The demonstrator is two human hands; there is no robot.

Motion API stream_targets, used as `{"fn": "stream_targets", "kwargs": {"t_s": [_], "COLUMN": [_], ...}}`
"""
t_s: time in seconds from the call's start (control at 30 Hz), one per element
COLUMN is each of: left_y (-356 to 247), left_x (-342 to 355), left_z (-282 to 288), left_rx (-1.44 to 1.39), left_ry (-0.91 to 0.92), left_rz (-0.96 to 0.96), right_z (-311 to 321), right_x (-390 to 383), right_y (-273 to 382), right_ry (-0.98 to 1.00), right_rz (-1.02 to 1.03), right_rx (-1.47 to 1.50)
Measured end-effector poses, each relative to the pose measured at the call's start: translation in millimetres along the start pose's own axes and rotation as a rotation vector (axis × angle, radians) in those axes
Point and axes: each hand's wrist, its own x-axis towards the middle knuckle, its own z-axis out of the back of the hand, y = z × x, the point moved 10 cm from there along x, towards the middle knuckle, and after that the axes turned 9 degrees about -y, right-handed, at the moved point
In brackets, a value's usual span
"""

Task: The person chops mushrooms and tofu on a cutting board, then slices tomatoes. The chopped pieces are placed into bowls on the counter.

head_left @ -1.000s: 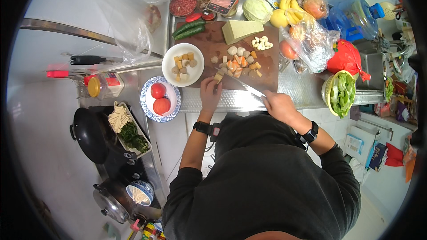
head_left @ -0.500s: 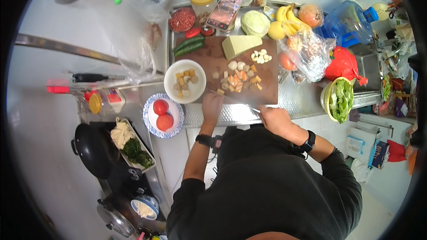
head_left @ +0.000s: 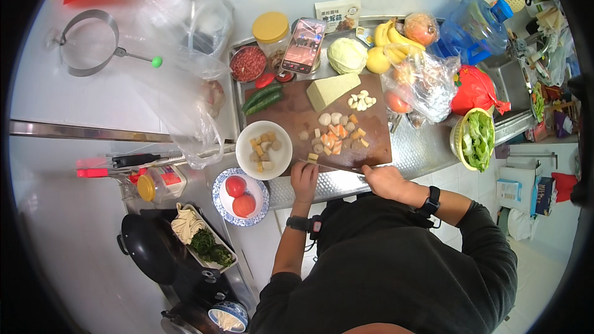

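Observation:
A brown cutting board (head_left: 260,114) lies before me. In my right hand (head_left: 385,182), at its near edge, is a knife (head_left: 341,167), its thin blade pointing left and seen nearly edge-on. Close by the blade's left end are the curled fingers of my left hand (head_left: 304,177). A small yellow chunk (head_left: 313,157) sits just beyond those fingertips; whether they grip it is unclear. Farther up the board are orange-and-white chunks (head_left: 335,140), round pale slices, garlic cloves (head_left: 362,100), a pale green block (head_left: 333,90) and cucumber pieces (head_left: 262,99). A white bowl (head_left: 264,173) of cut chunks stands left.
Below the bowl is a blue-patterned plate (head_left: 264,206) with two peeled tomatoes. Behind the board stand a phone (head_left: 304,46), a cabbage (head_left: 348,55) and bananas (head_left: 396,38). To the right are a bagged bundle of fruit and a basket of lettuce (head_left: 477,141). A black wok (head_left: 147,248) is lower left.
My view has shifted, so the counter and board appear lower in the picture. Both hands remain at the board's near edge, the knife still in my right hand.

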Motion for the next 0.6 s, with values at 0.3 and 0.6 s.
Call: {"fn": "stream_targets", "kwargs": {"t_s": [0.3,0.6], "left_y": [5,-2], "left_x": [7,21], "left_z": [-10,-33], "left_rx": [0.005,0.262], "left_ry": [0.055,0.252], "left_rz": [0.235,0.012], "right_z": [42,63], "right_x": [-37,-51], "right_y": [-14,-30], "right_ry": [-0.305,-0.337], "right_rz": [0.114,0.048], "right_rx": [0.102,0.065]}}
